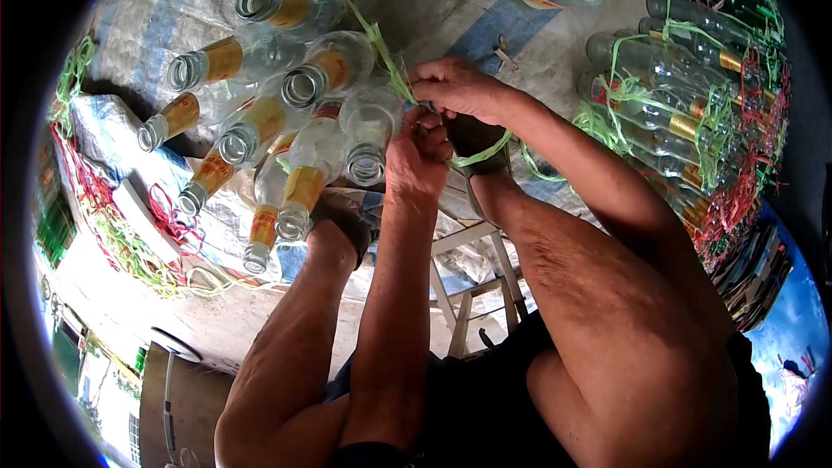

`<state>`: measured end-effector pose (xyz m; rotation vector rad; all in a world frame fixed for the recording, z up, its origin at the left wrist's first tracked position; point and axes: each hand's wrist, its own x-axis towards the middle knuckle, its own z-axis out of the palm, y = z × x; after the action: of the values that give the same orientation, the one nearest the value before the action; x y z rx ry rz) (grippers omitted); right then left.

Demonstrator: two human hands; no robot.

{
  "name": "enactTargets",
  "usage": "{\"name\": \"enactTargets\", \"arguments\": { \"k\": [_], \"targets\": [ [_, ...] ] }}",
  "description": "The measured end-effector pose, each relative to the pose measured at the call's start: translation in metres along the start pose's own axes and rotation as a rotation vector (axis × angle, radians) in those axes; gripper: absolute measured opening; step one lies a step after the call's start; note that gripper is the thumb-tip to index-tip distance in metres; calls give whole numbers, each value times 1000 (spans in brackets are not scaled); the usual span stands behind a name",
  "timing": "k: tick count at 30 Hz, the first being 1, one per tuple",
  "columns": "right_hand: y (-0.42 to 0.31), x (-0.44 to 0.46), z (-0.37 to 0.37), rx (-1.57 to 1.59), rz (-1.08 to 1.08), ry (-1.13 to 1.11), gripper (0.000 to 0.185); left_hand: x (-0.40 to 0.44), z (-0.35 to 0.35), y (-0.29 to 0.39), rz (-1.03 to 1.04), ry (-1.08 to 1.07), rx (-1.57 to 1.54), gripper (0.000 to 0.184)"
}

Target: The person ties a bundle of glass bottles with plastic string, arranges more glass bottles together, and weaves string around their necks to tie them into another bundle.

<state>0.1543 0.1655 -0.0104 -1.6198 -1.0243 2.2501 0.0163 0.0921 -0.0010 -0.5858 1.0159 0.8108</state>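
Clear glass bottles with yellow neck labels (326,69) crowd together at ten o'clock in my view. Just beside them, towards twelve, my right hand (459,89) and left hand (418,154) pinch a light-green plastic strip (388,56), fingers curled tight. An uneven tug could split it; too hard a pull could knock necks together and chip the glass.

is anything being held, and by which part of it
Yes: green twine, pinched in the left hand and right hand, partway along it, beside the clustered bottles.
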Motion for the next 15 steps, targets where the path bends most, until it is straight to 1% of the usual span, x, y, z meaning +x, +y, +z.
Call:
{"name": "enactTargets", "arguments": {
  "k": [3,6,10,12,13,15],
  "targets": [
    [2,4,-4,-16,-13,-38,17,0,0,3,-11,6,7,12],
    [6,2,-3,106,12,11,15,2,-3,4,2,23,55,11],
    [14,-10,2,358,22,47,14,1,-6,6,31,33,145,10],
    [14,-19,7,501,21,96,15,0,-8,7,30,1,153,9],
    [15,-22,9,521,27,107,13,0,-9,8,30,-16,157,9],
    [14,-26,13,664,54,128,13,-2,-9,8,46,6,166,7]
  ]
}}
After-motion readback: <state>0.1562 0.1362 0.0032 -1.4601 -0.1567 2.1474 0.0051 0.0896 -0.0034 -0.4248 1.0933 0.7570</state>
